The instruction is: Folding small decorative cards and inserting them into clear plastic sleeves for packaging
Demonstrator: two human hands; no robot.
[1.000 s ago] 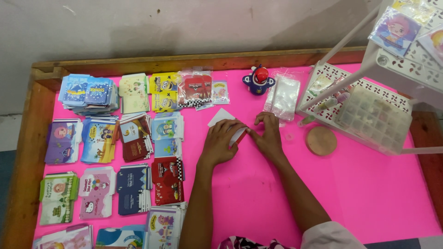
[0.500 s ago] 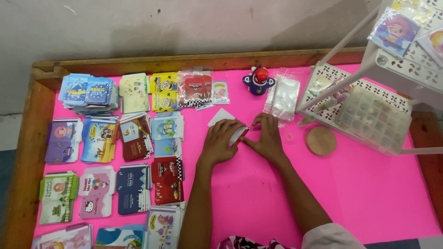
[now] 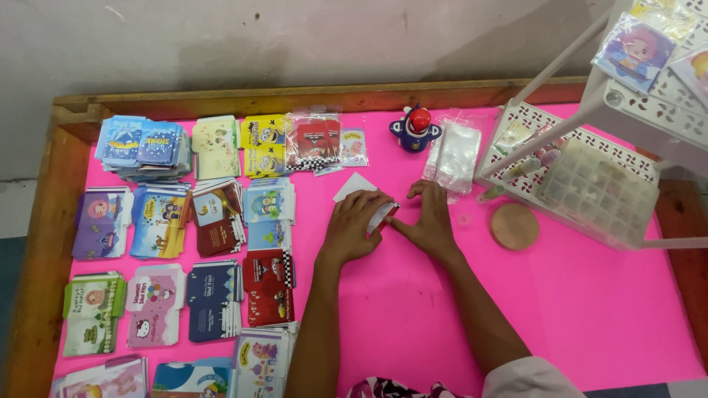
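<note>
A small flat card (image 3: 359, 190), white on the back with a red and checkered edge, lies on the pink tabletop (image 3: 605, 309). My left hand (image 3: 352, 225) presses down on it with curled fingers. My right hand (image 3: 425, 221) touches the card's right edge with its fingertips, palm flat on the table. Most of the card is hidden under my left hand.
Stacks of colourful printed cards (image 3: 184, 243) cover the left half. A small toy plane (image 3: 415, 127), clear plastic sleeves (image 3: 453, 151), a round wooden disc (image 3: 514, 225) and a white lattice rack (image 3: 590, 177) with a clear compartment box sit at the right. A wooden rim (image 3: 295, 97) borders the table.
Both hands stay on the card; the fingers have shifted slightly as they work its edge. Nothing else has moved.
</note>
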